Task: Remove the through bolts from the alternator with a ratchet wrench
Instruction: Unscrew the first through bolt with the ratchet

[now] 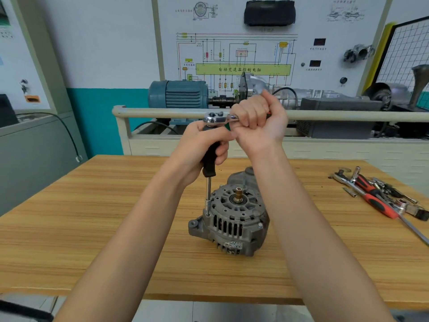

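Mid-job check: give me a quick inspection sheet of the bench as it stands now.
Surface: wooden table, bare around the work.
Job's things: alternator upright at centre; ratchet wrench atop a black-handled extension, socket on a left-side bolt.
Clutter: loose tools at the right edge.
Hands: left hand grips the extension; right hand grips the wrench handle.
Cables: black cable on the left cabinet.
Surroundings: blue motor and wiring-diagram board behind.

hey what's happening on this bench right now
A person is working on an alternator standing on a wooden table. The left hand steadies a black-handled extension whose socket sits on a bolt at the alternator's left edge. The right hand grips the ratchet wrench on top. Spare tools lie to the right.
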### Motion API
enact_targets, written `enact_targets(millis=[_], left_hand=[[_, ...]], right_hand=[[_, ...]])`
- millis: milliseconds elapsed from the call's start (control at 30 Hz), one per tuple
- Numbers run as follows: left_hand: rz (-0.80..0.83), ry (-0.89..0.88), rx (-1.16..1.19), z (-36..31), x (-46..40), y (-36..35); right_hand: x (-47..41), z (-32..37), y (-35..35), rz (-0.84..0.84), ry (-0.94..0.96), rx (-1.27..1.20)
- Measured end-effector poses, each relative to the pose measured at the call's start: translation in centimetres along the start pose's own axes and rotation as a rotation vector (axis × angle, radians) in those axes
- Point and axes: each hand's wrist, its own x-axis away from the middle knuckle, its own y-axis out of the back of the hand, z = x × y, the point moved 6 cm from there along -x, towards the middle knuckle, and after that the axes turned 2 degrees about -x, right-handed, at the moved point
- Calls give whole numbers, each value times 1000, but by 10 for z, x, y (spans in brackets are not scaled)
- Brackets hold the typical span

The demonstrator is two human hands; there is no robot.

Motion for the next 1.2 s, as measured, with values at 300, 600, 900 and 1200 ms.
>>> enact_targets(millis=[300,600,900,1200], left_hand=[[-167,46,53,8,-2,10],[-300,-48,-134,2,5,2],[62,52,16,5,2,-1],[-133,98,-5,11,1,0]], right_hand=[[19,-5,-16,30,235,242],[82,-35,-53,347,967,943],[11,7,-5,-44,100,88],[27,5,-17,28,284,220]])
